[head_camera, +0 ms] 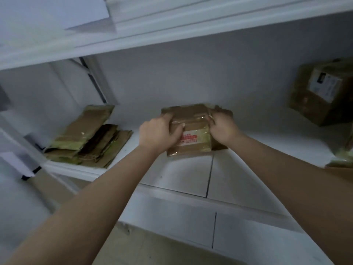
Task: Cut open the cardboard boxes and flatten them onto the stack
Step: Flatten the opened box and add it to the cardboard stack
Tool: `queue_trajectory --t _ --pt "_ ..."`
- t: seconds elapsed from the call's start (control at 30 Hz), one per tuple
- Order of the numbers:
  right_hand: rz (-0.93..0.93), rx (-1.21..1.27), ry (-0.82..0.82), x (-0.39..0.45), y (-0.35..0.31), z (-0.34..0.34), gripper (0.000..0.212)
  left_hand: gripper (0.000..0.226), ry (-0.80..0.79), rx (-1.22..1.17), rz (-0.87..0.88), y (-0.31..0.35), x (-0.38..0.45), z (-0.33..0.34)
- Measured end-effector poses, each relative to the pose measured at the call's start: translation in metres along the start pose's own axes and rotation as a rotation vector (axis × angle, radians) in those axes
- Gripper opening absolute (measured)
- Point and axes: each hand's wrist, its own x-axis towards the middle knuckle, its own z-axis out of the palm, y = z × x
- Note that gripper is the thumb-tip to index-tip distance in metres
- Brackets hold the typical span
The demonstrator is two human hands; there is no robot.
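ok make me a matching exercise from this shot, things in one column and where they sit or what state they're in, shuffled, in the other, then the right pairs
Things
1. flattened cardboard stack
2. box with the red label
3. box with the white label
4. left hand

Places or states
A. far right of the shelf, untouched
B. centre of the shelf, held between both hands
C. left end of the shelf, lying flat in a pile
D. gripping the left side of the centre box

The right hand grips that box's other side.

Pairs: 1-C, 2-B, 3-A, 4-D
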Motion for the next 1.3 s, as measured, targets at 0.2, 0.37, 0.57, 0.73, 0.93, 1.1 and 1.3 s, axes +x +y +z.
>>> queue_trajectory --t 0.2,0.37,0.57,0.73,0.93,1.1,1.3 --pt "0.119 -0.105 -0.058 0.017 -0.017 0.034 0.050 0.051 -0.012 -0.031 0.175 -0.046 -0.022 -0.008" --pt "0.157 -0.012 0.026 -0.006 -0.011 0.025 0.038 0.085 -0.313 0.001 0.128 -0.073 -0.006 0.003" --pt "0.213 0.125 -0.065 -0.026 -0.003 0.026 0.018 0.105 -0.550 -0.057 -0.073 -0.068 0.020 0.029" --pt "0.292 0.382 -0.114 -0.033 -0.005 0.033 0.038 0.107 -0.533 -0.248 -0.218 -0.059 0.018 0.042" --pt "0.446 0.572 -0.034 -0.025 -0.004 0.030 0.035 0.084 -0.510 0.152 -0.094 -0.021 0.013 0.028" --pt "0.500 0.606 0.007 -0.022 0.004 0.029 0.023 0.072 -0.379 0.384 -0.030 0.019 0.003 0.017" --pt "0.512 0.404 0.040 -0.031 0.033 0.021 0.016 0.069 -0.241 0.235 0.123 0.036 0.012 0.019"
